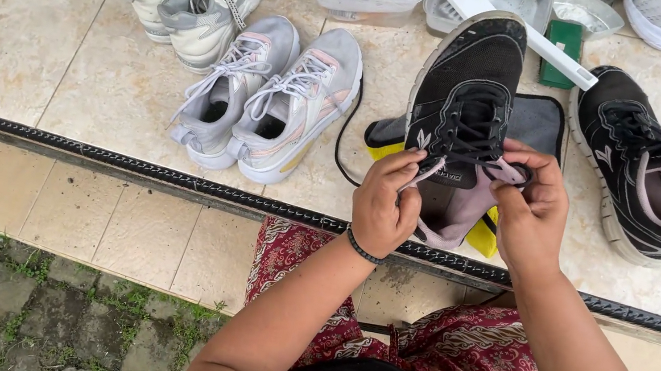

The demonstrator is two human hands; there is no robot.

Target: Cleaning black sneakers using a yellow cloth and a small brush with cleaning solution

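The left hand [384, 204] pinches a thin lace [426, 171] of the black shoe [465, 101], which stands toe-away on a grey and yellow mat [541, 123] on the smooth tiles [18, 4]. The right hand [530, 207] pinches the lace end by the soft pink tongue. The shoe's mesh top looks bumpy. Its twin [649, 174] lies to the right. Two grey pairs [236, 51] sit to the left.

Soft even daylight, sharp, faint shadows
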